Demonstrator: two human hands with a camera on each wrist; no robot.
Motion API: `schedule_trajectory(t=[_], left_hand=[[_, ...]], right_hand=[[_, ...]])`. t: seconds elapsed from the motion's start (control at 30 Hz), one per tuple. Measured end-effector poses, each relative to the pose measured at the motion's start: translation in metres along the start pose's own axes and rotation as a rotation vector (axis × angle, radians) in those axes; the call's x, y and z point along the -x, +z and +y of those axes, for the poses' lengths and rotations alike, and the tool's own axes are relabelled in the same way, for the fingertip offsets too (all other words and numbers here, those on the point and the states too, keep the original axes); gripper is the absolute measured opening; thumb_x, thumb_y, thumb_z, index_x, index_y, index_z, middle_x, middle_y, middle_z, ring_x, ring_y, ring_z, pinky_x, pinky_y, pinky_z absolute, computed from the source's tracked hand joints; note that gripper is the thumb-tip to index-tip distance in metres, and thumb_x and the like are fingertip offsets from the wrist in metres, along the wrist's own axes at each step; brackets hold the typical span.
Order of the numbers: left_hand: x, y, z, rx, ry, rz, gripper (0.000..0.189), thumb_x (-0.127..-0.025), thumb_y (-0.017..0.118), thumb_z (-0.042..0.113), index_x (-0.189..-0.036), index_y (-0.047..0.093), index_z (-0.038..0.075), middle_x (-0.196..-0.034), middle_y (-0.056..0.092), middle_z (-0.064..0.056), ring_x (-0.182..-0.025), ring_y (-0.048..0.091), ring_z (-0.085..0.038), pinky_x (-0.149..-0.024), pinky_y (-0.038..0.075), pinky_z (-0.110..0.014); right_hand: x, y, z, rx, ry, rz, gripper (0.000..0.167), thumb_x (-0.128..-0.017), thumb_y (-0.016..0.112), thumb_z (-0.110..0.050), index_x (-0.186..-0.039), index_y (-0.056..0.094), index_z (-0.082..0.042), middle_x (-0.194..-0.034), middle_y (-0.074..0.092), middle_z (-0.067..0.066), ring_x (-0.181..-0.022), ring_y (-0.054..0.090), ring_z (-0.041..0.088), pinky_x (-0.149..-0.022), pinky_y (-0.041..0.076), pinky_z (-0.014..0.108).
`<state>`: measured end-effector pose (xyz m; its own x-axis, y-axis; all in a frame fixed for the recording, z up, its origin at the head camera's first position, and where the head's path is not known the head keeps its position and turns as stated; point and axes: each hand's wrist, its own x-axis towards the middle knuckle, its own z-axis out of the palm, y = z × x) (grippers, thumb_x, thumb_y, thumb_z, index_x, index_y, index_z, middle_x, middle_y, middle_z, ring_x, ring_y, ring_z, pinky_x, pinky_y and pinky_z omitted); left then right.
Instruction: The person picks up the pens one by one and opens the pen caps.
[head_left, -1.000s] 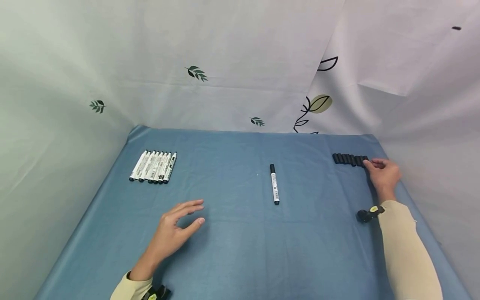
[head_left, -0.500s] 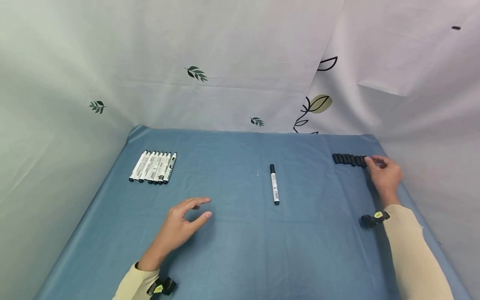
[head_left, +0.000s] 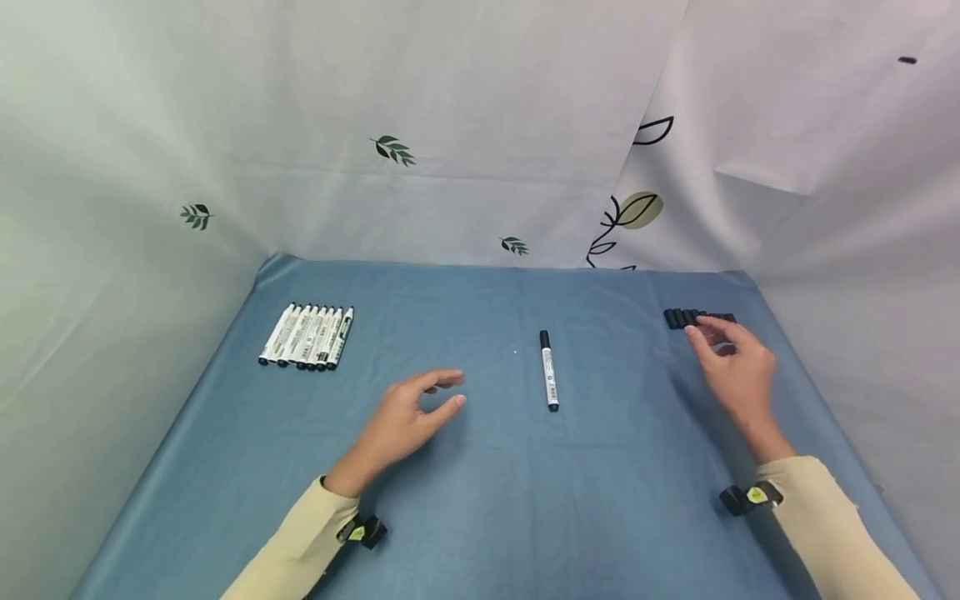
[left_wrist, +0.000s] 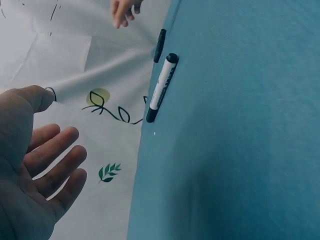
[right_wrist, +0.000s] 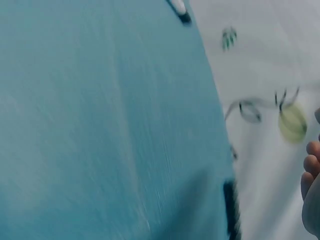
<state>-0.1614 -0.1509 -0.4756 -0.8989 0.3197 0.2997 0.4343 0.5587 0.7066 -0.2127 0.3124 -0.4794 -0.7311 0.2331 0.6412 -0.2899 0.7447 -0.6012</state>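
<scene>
One capped whiteboard marker [head_left: 549, 375], white with a black cap, lies near the middle of the blue cloth. To its left my left hand [head_left: 405, 421] hovers over the cloth, fingers loosely bent and thumb apart, holding nothing. The left wrist view shows that hand [left_wrist: 42, 165] with spread fingers, the marker [left_wrist: 161, 87] beyond it. My right hand [head_left: 738, 367] is over the cloth at the right, its thumb and fingers loosely curved with no object visible between them. Its fingers overlap a row of short black marker caps [head_left: 678, 318], partly hiding it.
Several white markers [head_left: 307, 337] lie side by side, uncapped, at the back left of the blue cloth [head_left: 465, 517]. A white patterned curtain [head_left: 450, 200] rises behind the table and along both sides.
My right hand has come away from the right end of the cap row, moving left and nearer. My left hand has moved right and forward toward the marker, which has stayed put.
</scene>
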Motion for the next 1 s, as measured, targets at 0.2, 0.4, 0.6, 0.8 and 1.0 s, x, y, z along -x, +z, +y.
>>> schedule_trajectory(t=[0.2, 0.4, 0.6, 0.8, 1.0], left_hand=[[-0.023, 0.013, 0.004, -0.02, -0.005, -0.038, 0.041, -0.099, 0.07, 0.033, -0.134, 0.067, 0.011, -0.127, 0.071, -0.002, -0.117, 0.065, -0.019, -0.095, 0.054, -0.044], [-0.051, 0.034, 0.009, 0.046, -0.033, -0.032, 0.045, -0.099, 0.069, 0.034, -0.136, 0.064, 0.008, -0.129, 0.07, -0.004, -0.115, 0.066, -0.021, -0.094, 0.055, -0.041], [-0.079, 0.067, 0.015, 0.175, -0.155, -0.035, 0.051, -0.098, 0.07, 0.039, -0.136, 0.063, 0.006, -0.126, 0.07, -0.007, -0.112, 0.068, -0.023, -0.093, 0.055, -0.039], [-0.094, 0.097, 0.016, 0.175, -0.248, 0.0, 0.058, -0.094, 0.075, 0.042, -0.138, 0.062, 0.007, -0.122, 0.071, -0.007, -0.104, 0.067, -0.022, -0.087, 0.055, -0.04], [-0.098, 0.119, 0.015, 0.15, -0.279, 0.002, 0.057, -0.092, 0.076, 0.044, -0.135, 0.066, 0.009, -0.121, 0.073, -0.005, -0.102, 0.07, -0.02, -0.086, 0.057, -0.038]], right_hand=[[0.024, -0.001, -0.036, -0.039, -0.097, -0.053, 0.025, -0.089, 0.08, -0.01, -0.113, 0.078, -0.005, -0.093, 0.074, 0.013, -0.082, 0.056, -0.009, -0.073, 0.041, 0.008], [0.048, -0.003, -0.064, -0.06, -0.167, -0.107, 0.029, -0.083, 0.083, -0.005, -0.112, 0.079, -0.007, -0.094, 0.075, 0.009, -0.082, 0.059, 0.0, -0.073, 0.042, 0.01], [0.068, -0.003, -0.079, -0.093, -0.198, -0.149, 0.031, -0.079, 0.084, -0.002, -0.11, 0.079, -0.006, -0.094, 0.075, 0.006, -0.081, 0.06, 0.005, -0.072, 0.043, 0.013], [0.08, -0.001, -0.087, -0.141, -0.209, -0.189, 0.031, -0.079, 0.083, -0.001, -0.109, 0.079, -0.007, -0.098, 0.075, 0.007, -0.081, 0.062, 0.009, -0.073, 0.044, 0.015], [0.086, 0.0, -0.089, -0.149, -0.203, -0.188, 0.032, -0.079, 0.083, 0.0, -0.11, 0.079, -0.009, -0.098, 0.075, 0.006, -0.08, 0.063, 0.012, -0.071, 0.045, 0.015]])
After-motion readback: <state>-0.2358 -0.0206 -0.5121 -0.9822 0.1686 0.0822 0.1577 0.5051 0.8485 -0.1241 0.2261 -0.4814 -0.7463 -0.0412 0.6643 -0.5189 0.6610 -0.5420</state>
